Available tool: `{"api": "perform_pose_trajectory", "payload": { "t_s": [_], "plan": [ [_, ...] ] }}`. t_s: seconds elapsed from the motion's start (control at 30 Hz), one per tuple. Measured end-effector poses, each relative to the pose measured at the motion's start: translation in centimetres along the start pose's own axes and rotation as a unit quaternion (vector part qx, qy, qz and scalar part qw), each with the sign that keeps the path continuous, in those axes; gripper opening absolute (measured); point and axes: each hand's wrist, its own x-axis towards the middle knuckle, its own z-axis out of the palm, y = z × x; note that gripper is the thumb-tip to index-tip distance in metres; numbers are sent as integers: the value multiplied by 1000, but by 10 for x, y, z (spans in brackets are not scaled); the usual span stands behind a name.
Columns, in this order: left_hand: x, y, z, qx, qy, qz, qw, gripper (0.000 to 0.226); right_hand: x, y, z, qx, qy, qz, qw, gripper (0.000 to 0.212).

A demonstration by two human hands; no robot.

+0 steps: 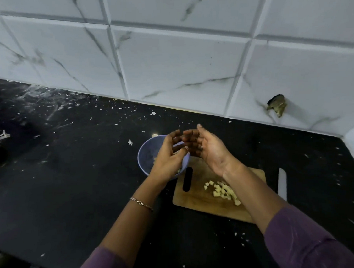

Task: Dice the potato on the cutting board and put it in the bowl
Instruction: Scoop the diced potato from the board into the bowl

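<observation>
Two hands hover close together over the blue bowl (141,155), fingertips nearly meeting above its right rim. The left hand (168,160) hangs palm down with its fingers spread and loosely bent, gripping nothing that can be made out. The right hand (209,150) is turned palm up and toward the left, fingers gently curved and wide, also holding nothing; a ring (201,147) shows on one finger. A bracelet (141,204) circles the left wrist.

Most of the potato dice (224,190) lie in a small heap on the wooden cutting board (194,203), under the right forearm; a few pale bits show inside the bowl. The bowl stands on the dark table (73,177), touching the board's far left corner. A pale blade (282,184) lies just beside the board's right edge.
</observation>
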Motion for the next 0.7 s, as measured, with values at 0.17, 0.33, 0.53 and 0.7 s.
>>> {"api": "perform_pose_trajectory", "payload": {
  "t_s": [0.17,0.33,0.53,0.7],
  "plan": [
    [-14,-7,34,65,-57,16,996,53,-39,14,-46,-10,114,-45,992,30],
    [-21,-23,55,263,-96,68,958,53,-74,25,-77,-165,177,-45,969,23],
    [-28,-47,60,493,-138,-11,859,35,-101,49,-110,-360,110,-20,926,49],
    [-30,-57,61,496,-120,11,860,30,-113,63,-125,-508,114,26,853,76]
  ]
}}
